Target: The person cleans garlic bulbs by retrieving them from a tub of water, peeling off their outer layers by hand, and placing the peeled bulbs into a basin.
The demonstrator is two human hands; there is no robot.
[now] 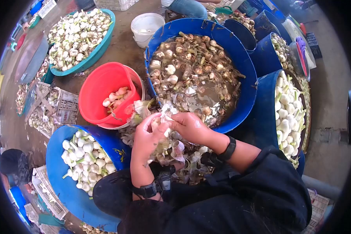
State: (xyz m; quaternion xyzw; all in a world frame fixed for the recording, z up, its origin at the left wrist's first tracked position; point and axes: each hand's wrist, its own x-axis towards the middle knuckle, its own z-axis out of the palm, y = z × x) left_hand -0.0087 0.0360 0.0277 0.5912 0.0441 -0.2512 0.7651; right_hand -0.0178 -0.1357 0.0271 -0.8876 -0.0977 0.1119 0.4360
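Both hands meet at the centre, above a heap of loose peels [179, 150]. My left hand [149, 134] is closed around a pale garlic bulb [156, 124], mostly covered by fingers. The fingers of my right hand [189, 126] pinch whitish skin [168, 111] at the bulb's top. Just behind the hands, a blue tub [250, 99] holds unpeeled bulbs in murky water. To the left of them is a red bucket [90, 87] with several pinkish pieces inside.
Peeled white bulbs fill a blue tub [58, 171] at lower left and another [261, 105] at right. A white bucket [146, 27] and a teal basin [105, 43] of garlic stand behind. A person's leg [189, 7] shows at the top.
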